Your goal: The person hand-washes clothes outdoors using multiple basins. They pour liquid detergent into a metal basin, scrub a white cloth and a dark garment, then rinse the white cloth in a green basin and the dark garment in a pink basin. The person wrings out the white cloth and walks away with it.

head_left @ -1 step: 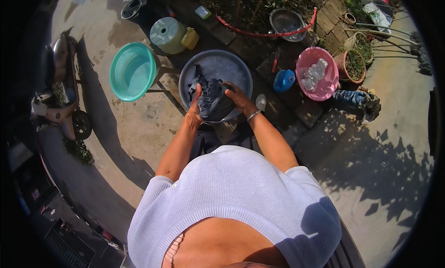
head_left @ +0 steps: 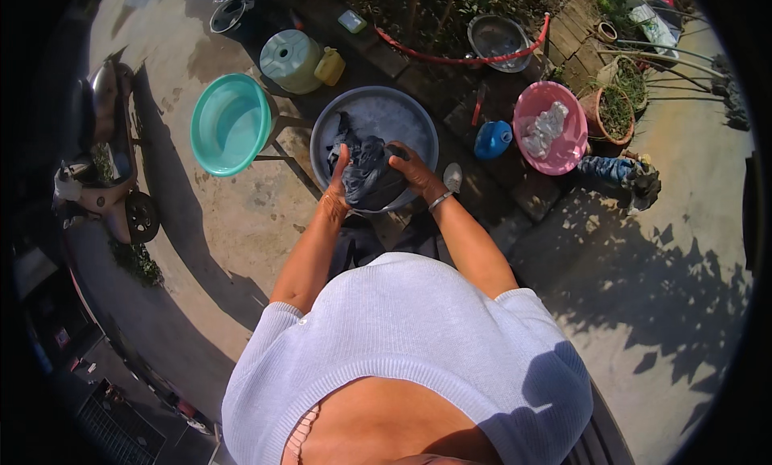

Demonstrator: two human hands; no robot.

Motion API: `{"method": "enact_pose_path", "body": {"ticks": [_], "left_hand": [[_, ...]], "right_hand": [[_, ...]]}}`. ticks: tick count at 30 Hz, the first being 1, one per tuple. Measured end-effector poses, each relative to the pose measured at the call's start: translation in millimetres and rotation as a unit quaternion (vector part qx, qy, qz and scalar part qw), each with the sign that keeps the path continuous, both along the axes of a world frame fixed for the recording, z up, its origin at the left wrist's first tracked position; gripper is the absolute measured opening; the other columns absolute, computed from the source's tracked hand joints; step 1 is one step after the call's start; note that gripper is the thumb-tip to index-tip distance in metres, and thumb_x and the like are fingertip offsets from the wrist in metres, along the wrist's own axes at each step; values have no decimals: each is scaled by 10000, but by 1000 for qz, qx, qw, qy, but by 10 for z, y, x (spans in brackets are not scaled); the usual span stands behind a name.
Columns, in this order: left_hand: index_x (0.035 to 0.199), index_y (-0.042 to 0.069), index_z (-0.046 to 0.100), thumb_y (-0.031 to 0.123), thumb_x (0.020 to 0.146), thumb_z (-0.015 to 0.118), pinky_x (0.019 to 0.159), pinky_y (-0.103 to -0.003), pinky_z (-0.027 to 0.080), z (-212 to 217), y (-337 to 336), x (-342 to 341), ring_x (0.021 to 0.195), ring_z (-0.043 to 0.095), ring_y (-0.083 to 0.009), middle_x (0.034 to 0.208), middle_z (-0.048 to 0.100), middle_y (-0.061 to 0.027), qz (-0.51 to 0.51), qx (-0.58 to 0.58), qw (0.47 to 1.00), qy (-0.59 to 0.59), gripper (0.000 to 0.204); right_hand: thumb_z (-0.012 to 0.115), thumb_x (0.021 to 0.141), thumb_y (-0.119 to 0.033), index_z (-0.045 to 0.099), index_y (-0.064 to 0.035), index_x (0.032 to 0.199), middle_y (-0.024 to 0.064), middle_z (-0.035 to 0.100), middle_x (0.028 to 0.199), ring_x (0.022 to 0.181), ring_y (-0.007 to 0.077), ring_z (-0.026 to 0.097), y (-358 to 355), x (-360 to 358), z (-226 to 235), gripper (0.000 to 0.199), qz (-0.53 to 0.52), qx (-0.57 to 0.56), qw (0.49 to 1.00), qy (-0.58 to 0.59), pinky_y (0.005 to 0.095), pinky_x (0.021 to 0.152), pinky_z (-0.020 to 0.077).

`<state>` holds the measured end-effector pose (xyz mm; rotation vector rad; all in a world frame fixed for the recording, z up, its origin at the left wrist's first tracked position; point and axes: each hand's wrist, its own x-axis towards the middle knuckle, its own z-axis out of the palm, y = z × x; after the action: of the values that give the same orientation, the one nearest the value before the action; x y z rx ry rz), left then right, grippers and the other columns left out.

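A left hand (head_left: 338, 184) and right hand (head_left: 413, 171) grasp dark cloth (head_left: 370, 174) from opposite sides at the basin's (head_left: 433, 135) near edge, seemingly keeping it bunched.

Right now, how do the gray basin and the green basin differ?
The gray basin has dark cloth, held by the left hand and right hand; the green basin has no cloth visible. The gray basin's water looks cloudy, while the green basin's looks clear. The gray basin sits before the person, the green basin off to the left. Both are round and open-topped.
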<state>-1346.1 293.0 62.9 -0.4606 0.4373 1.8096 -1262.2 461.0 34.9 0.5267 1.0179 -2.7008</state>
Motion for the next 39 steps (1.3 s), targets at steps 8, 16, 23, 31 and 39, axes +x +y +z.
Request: {"method": "enact_pose_path", "body": {"ticks": [8, 16, 23, 31, 39], "left_hand": [[1344, 54, 417, 733, 796, 423, 974, -483, 419, -120, -320, -159, 1166, 508, -300, 1300, 503, -153, -51, -219, 970, 92, 873], [1316, 106, 433, 663, 784, 490, 963, -524, 420, -351, -264, 86, 1142, 511, -314, 1305, 483, -126, 133, -60, 989, -32, 773], [1290, 68, 455, 410, 884, 500, 951, -459, 454, -376, -92, -34, 1068, 552, -304, 1270, 509, -134, 85, -83, 986, 118, 533], [1230, 18, 494, 275, 943, 403, 971, -423, 451, -475, 47, -39, 1092, 558, -299, 1199, 558, -170, 171, 42, 984, 11, 395], [1242, 64, 487, 360, 952, 387, 915, -428, 478, -577, -8, 26, 1064, 578, -298, 1220, 544, -165, 186, -98, 969, 126, 426]], "right_hand": [[824, 642, -272, 608, -25, 822, 85, 619, 819, 783, 203, 604, -332, -243, 504, 375, -121, 451, 884, 33, 325, 724, 494], [782, 623, -290, 600, -58, 752, 164, 555, 897, 864, 325, 534, -763, -159, 881, 322, -87, 651, 716, 237, 401, 753, 463], [791, 640, -223, 564, -20, 698, 100, 548, 708, 676, 257, 555, -669, -234, 988, 310, -78, 521, 825, 204, 343, 661, 440], [776, 704, -374, 531, -27, 1135, 185, 559, 1100, 985, 263, 555, -280, -444, 533, 606, -99, 502, 857, 67, 365, 847, 457], [818, 570, -456, 573, -176, 1182, 218, 461, 1259, 1092, 393, 499, -369, -351, 856, 716, -50, 683, 724, 82, 447, 925, 427]]}}
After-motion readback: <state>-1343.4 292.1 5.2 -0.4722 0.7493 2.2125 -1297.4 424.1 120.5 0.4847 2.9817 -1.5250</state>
